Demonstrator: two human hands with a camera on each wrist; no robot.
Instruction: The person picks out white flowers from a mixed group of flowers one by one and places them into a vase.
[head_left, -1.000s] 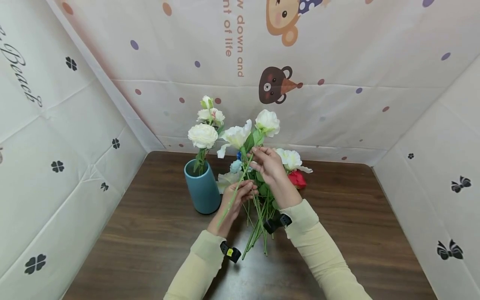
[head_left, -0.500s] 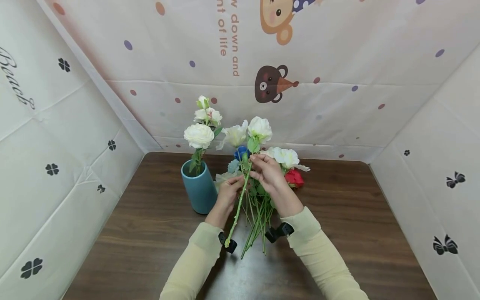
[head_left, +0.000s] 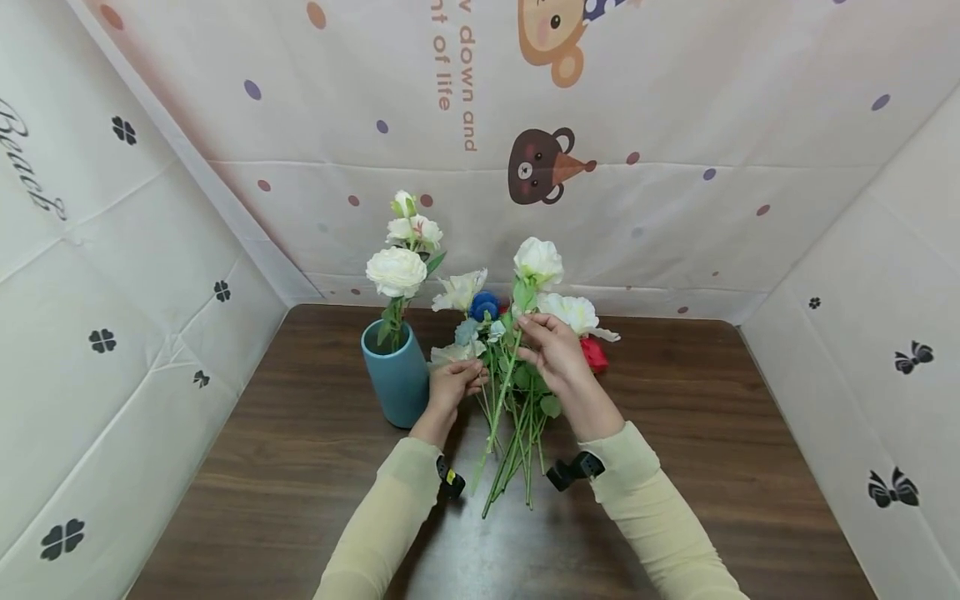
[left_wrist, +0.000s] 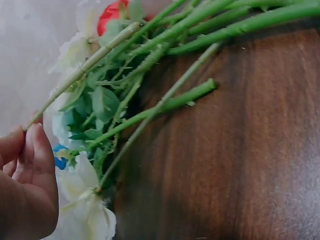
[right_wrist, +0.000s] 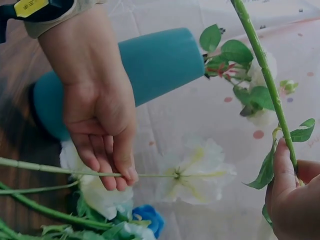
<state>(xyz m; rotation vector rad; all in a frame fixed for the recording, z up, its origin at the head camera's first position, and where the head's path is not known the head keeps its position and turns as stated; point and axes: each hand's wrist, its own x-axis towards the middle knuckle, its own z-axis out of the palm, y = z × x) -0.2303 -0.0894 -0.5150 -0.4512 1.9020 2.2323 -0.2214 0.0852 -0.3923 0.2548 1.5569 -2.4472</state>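
Note:
My left hand (head_left: 452,390) pinches the thin stem of a white, open-petalled flower (head_left: 460,290) between thumb and fingertips; the right wrist view shows this grip on the stem (right_wrist: 100,174) plainly. Just right of it, my right hand (head_left: 557,354) pinches the thick green stem (right_wrist: 267,75) of a white rose (head_left: 538,262), held upright above the pile. Beneath both hands lies a bunch of artificial flowers, with a blue rose (head_left: 484,306), a red flower (head_left: 594,354) and white blooms (head_left: 573,313). Their green stems (left_wrist: 220,32) point toward me.
A blue vase (head_left: 397,379) stands left of my left hand, holding several white blooms (head_left: 397,272). The brown wooden table (head_left: 712,467) is bordered by printed cloth at the back (head_left: 675,233) and both sides.
The two white flowers, side by side before, have come apart: the rose has swung right with my right hand, while the open-petalled one has sunk lower and left with my left hand.

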